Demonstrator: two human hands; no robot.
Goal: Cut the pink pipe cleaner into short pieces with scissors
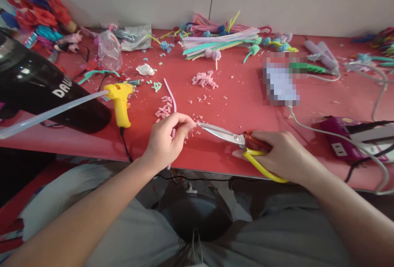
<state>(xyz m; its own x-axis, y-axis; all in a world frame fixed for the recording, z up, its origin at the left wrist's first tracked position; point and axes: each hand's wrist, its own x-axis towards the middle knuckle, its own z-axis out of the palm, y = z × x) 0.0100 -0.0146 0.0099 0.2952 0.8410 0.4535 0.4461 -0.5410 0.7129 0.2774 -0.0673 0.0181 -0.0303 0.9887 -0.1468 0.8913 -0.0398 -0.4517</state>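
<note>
My left hand (168, 137) is closed in a pinch, with a tiny pink fuzzy piece (197, 124) showing at its fingertips. A lilac pipe cleaner (170, 93) passes by that hand; I cannot tell whether the fingers also hold it. In my right hand (281, 152) are scissors (226, 133) with one red and one yellow handle. Their blades look nearly closed, tips right at the pinched piece. Short pink pieces lie in one pile (205, 79) beyond the hands and another pile (164, 108) beside my left hand. Small green pieces (156, 86) lie farther back.
A yellow glue gun (121, 109) with a long glue stick and a black bottle (55, 82) stand left. Pipe cleaner bundles (221, 41) line the back. A blurred-out device (280, 82), its cable and a purple power strip (338, 139) are right. A black bin (195, 213) sits below the table edge.
</note>
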